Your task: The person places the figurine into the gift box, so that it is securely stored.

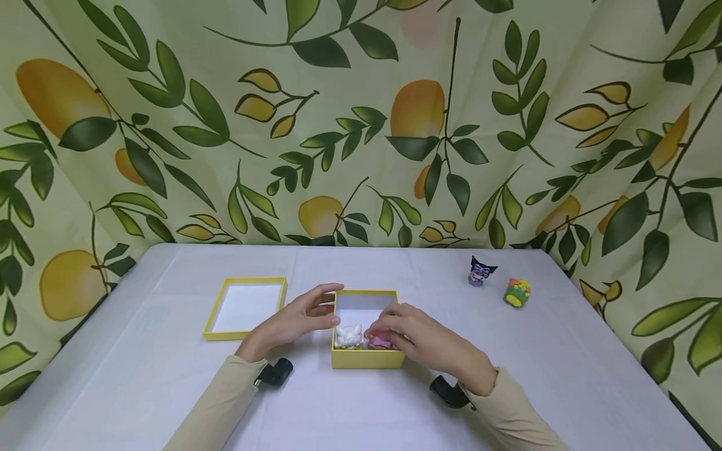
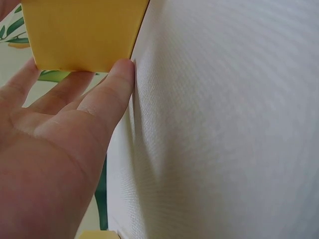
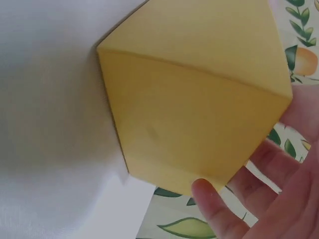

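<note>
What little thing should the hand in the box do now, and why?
Maybe the right hand should gently let go of the pink toy: it's down in the box beside the white toy, the left hand is at the box's side, and the purple toy and green toy are outside.

Right hand (image 1: 425, 338) is partly hiding pink item (image 1: 380, 344) at five o'clock in yellow box (image 1: 366, 359), left-wrist view is cropping box at eleven o'clock
</note>
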Demonstrator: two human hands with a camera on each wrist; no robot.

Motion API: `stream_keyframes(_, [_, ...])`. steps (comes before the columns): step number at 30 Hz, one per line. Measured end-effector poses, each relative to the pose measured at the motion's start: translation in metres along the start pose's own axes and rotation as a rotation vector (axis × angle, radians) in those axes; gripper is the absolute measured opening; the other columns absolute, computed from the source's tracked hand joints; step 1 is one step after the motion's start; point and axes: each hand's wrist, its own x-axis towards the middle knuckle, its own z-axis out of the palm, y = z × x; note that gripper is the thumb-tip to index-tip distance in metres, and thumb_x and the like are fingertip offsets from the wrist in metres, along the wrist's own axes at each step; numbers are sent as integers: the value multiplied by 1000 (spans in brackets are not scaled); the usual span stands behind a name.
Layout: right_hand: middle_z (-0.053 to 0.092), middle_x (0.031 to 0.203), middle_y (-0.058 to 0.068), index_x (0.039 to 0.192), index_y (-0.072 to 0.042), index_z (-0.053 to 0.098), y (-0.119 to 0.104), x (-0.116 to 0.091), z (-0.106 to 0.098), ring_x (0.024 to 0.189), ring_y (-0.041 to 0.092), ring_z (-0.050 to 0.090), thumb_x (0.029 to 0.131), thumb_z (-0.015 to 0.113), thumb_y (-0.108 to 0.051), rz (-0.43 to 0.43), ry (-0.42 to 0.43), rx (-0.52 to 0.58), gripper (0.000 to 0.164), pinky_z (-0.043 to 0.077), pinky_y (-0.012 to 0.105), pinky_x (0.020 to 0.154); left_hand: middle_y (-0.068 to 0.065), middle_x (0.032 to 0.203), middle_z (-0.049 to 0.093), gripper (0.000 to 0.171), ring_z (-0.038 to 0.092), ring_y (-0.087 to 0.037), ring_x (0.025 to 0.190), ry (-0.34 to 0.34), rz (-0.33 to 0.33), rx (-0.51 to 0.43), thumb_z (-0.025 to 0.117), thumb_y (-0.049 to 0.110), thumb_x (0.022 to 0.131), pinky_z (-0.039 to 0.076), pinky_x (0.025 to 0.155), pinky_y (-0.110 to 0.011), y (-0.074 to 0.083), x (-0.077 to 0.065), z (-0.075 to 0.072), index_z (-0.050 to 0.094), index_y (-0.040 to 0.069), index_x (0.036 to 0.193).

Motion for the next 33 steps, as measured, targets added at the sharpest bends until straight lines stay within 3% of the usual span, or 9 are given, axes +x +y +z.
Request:
stream_keyframes(6, [68, 109, -10, 111, -24, 75, -1, 0, -1, 105, 8, 57, 97, 64, -29, 12, 28, 8, 18, 52, 34, 92, -19, 159, 33, 72, 32, -43, 146, -7, 11, -1, 67, 26, 95, 28, 118, -61, -1, 0, 0, 29, 13, 155])
stream_keyframes(9, [69, 103, -11, 110, -21, 76, 1, 1, 0, 101, 9, 59, 93, 69, -28, -22, 58, -22, 19, 52, 33, 90, -19, 158, 34, 71, 32, -43, 146, -9, 17, -2, 67, 26, 95, 28, 119, -60, -2, 0, 0, 29, 13, 154])
stream_keyframes(12, [72, 102, -10, 110, -19, 75, 2, 2, 1, 106, 17, 62, 93, 69, -26, -51, 87, -67, 19, 50, 40, 96, -19, 159, 34, 71, 32, -43, 146, -6, 18, -4, 67, 26, 95, 28, 119, -60, -2, 0, 0, 30, 13, 154])
stream_keyframes(17, [73, 115, -7, 115, -21, 71, 2, 1, 3, 126, 38, 57, 99, 61, -26, -6, 96, -143, 20, 39, 61, 109, -20, 158, 34, 72, 32, -44, 146, -8, 21, -8, 67, 26, 96, 28, 119, -60, -2, 0, 0, 29, 12, 155])
stream_keyframes(23, [74, 114, -7, 116, -24, 71, 2, 0, 5, 126, 35, 58, 98, 61, -25, -3, 117, -203, 20, 40, 59, 109, -20, 159, 33, 72, 31, -44, 147, -19, 43, -19, 67, 24, 96, 27, 119, -59, -2, 0, 0, 28, 11, 155])
stream_keyframes(33, [73, 116, -6, 118, -21, 72, 2, 1, 7, 131, 34, 52, 93, 69, -32, 82, 85, -108, 27, 36, 63, 109, -20, 157, 35, 72, 32, -43, 146, -19, 40, -24, 67, 24, 96, 28, 119, -59, -3, 1, 0, 28, 11, 155])
